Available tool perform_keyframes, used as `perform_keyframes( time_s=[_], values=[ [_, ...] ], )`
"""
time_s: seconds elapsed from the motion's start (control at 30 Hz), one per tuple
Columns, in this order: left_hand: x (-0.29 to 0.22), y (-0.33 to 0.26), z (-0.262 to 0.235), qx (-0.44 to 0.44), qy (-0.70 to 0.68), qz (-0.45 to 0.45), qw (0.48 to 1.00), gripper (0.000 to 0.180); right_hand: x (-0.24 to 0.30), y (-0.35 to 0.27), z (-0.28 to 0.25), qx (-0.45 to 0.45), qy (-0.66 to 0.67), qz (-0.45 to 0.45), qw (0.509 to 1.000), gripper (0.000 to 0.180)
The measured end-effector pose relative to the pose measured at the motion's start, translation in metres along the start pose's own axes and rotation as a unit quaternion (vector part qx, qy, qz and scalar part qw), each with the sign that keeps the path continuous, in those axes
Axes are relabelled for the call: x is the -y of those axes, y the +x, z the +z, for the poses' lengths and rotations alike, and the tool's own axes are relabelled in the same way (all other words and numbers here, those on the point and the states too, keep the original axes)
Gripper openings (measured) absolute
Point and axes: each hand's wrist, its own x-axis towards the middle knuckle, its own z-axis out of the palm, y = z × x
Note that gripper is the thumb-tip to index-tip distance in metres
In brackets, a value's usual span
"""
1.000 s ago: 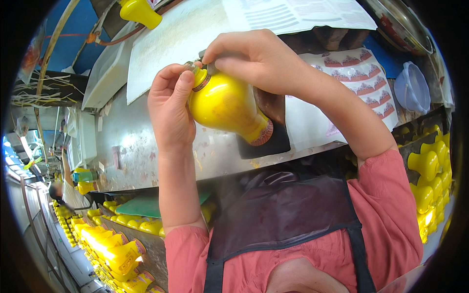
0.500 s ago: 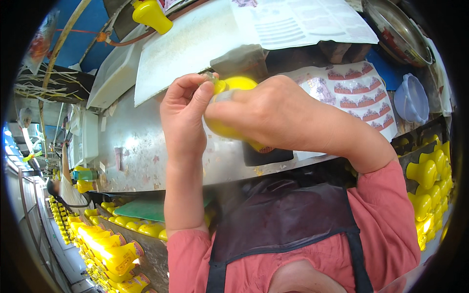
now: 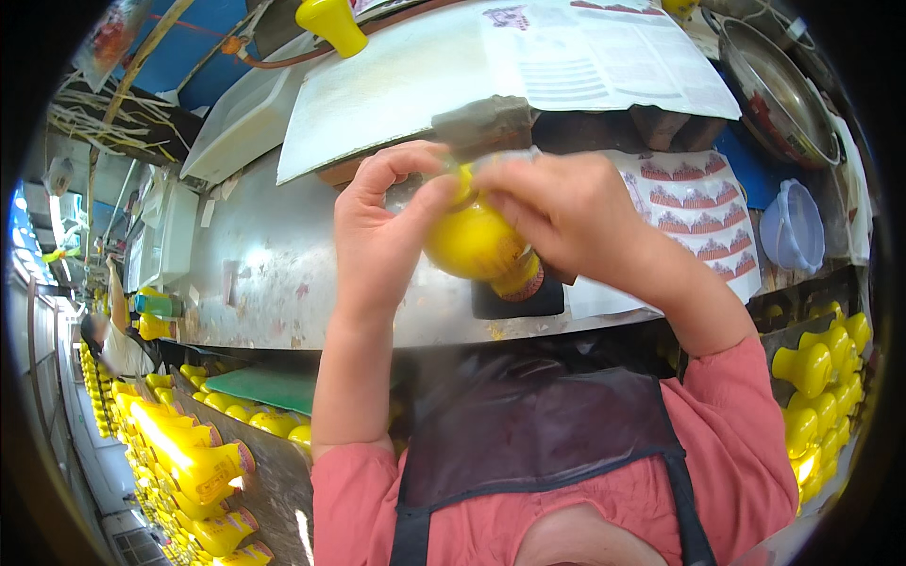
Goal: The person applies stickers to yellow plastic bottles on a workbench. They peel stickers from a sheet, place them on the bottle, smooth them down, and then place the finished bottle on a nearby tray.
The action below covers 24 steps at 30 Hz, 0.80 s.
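Observation:
A round yellow plastic bottle (image 3: 472,241) with a labelled neck is held up over a steel worktop (image 3: 274,283). My left hand (image 3: 377,236) grips its left side, thumb and fingers curled near the top. My right hand (image 3: 566,212) wraps over its right side and top. Both hands pinch a thin clear plastic film (image 3: 491,165) at the bottle's upper end. The bottle's top is hidden by my fingers.
A black pad (image 3: 514,300) lies under the bottle. Printed paper sheets (image 3: 604,57) and a label sheet (image 3: 698,222) lie beyond. Several yellow bottles fill crates at the lower left (image 3: 189,462) and right (image 3: 821,377). A metal bowl (image 3: 783,94) and a blue bowl (image 3: 797,226) stand at right. Another person (image 3: 113,330) works at far left.
My hands have turned the bottle and shifted it a little to the right. The right hand now sits lower on its side, and the fingers have closed on the clear film.

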Motion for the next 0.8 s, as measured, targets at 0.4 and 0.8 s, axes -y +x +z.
perform_keyframes(
  time_s=[0.4,0.8],
  values=[
    [-0.014,-0.013,0.008,-0.014,0.134,0.014,0.991,0.012,0.013,-0.020,-0.005,-0.039,0.026,-0.082,0.996,0.025],
    [-0.042,-0.050,0.032,-0.066,0.405,0.268,0.872,0.018,0.016,0.015,-0.047,0.224,0.429,0.297,0.823,0.035]
  ],
)
